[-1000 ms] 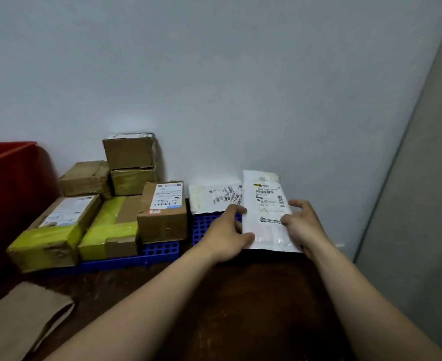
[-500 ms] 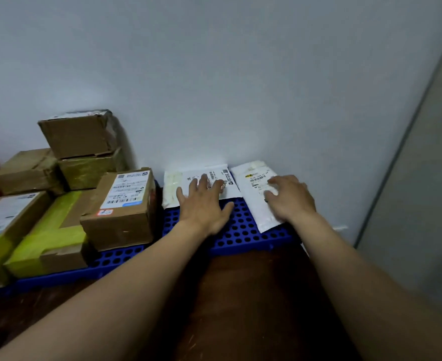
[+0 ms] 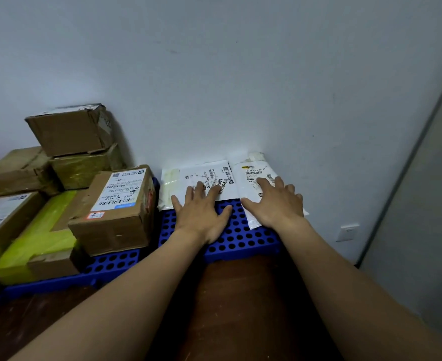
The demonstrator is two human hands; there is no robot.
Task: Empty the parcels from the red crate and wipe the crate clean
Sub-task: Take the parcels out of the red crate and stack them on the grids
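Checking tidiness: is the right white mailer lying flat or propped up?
Flat: the mailer lies on the blue pallet under the right hand.

Both bare forearms outstretched, left hand (image 3: pixel 201 214) and right hand (image 3: pixel 275 207) palm-down, fingers (image 3: pixel 198 190) spread flat.

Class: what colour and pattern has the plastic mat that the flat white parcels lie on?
Blue mat, pierced by rows of round holes; head view shows it best.
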